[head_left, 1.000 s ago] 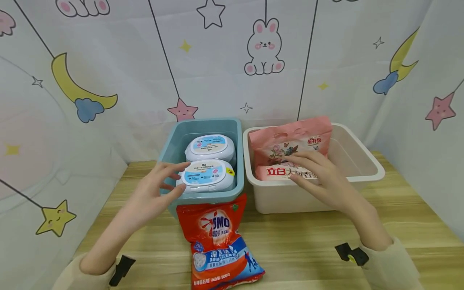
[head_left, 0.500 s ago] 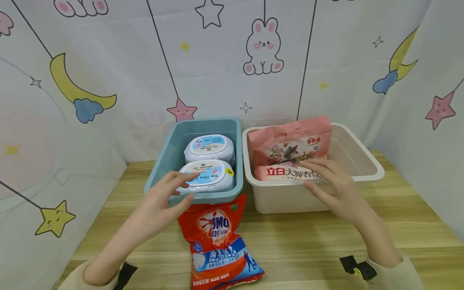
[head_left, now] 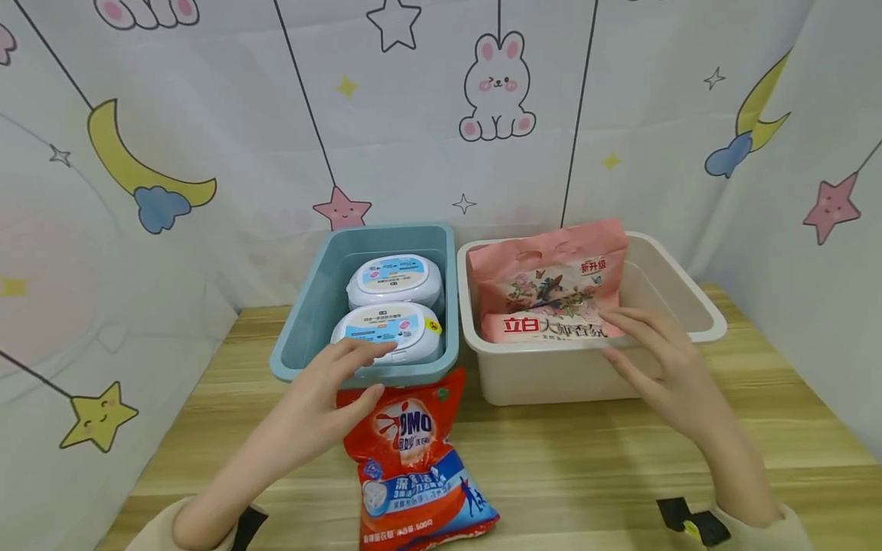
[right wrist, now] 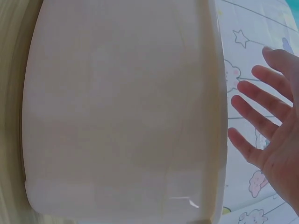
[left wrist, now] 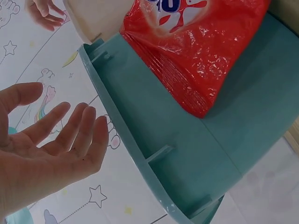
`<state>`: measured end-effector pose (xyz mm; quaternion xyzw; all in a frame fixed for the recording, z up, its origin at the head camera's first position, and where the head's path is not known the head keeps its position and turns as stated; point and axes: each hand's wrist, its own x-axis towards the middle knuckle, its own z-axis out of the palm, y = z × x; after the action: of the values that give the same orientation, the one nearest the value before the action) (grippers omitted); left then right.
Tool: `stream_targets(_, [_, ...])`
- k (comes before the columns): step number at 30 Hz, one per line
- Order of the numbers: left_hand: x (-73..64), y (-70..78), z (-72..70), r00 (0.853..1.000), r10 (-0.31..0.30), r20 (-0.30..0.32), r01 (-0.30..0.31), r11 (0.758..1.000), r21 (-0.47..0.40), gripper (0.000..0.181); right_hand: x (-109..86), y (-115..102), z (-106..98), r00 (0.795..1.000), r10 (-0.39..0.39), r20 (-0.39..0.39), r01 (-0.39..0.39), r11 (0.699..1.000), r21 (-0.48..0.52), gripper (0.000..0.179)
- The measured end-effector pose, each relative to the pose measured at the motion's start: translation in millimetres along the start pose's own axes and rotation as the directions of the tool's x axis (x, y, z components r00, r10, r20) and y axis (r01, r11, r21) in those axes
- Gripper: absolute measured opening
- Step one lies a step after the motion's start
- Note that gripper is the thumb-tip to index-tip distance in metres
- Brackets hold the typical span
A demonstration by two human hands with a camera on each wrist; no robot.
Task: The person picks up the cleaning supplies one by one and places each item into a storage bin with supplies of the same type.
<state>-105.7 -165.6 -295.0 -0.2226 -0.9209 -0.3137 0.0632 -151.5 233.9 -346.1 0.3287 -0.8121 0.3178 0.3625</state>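
Observation:
In the head view my left hand (head_left: pixel 324 398) hovers by the front rim of a teal bin (head_left: pixel 296 329), its fingers spread and relaxed with nothing in them. Two white oval tubs with blue labels, a front tub (head_left: pixel 420 348) and a rear tub (head_left: pixel 396 275), sit inside that bin. Against its front leans a red OMO detergent bag (head_left: pixel 413 474). My right hand (head_left: pixel 668 375), likewise relaxed and holding nothing, is over the front rim of a white bin (head_left: pixel 551 379). A pink detergent bag (head_left: pixel 544 283) stands in the left part of this bin.
Both bins stand side by side on a wood-grain table (head_left: pixel 586 474), close to a white curtain (head_left: pixel 413 153) printed with stars, moons and a rabbit. The curtain also closes off the left and right sides.
Both hands have drawn back toward the person, the left from the front tub and the right from the pink bag, which shows more now. Bins and bags stay put.

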Motion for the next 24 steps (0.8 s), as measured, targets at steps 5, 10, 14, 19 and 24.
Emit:
stream_targets(5, [-1.7,2.4,4.7,1.000,-0.002,0.010,0.002,1.000,0.003,0.044,-4.9,3.2,-5.1,1.000,0.005,-0.017,-0.006,0.999,-0.046,0.054])
stream_targets(10, [-3.9,3.9,9.4,1.000,-0.007,0.023,0.007,1.000,0.005,0.047,-9.4,6.4,-8.5,0.999,0.001,-0.045,-0.005,0.997,-0.080,0.055])
stream_targets(14, [-5.3,4.5,12.0,0.999,-0.006,0.044,0.005,1.000,0.024,0.049,-11.7,9.8,-10.2,0.998,0.000,-0.058,-0.007,0.993,-0.117,0.056])
stream_targets(19, [-6.4,5.6,13.8,0.998,0.022,0.058,-0.025,0.998,0.058,0.048,-13.2,15.4,-11.1,0.997,0.013,-0.072,-0.024,0.988,-0.153,0.056])
stream_targets(24, [-10.5,5.4,15.7,0.995,0.022,0.100,-0.025,0.999,0.031,0.047,-17.0,21.4,-9.5,0.996,0.057,-0.074,-0.066,0.989,-0.129,0.058])
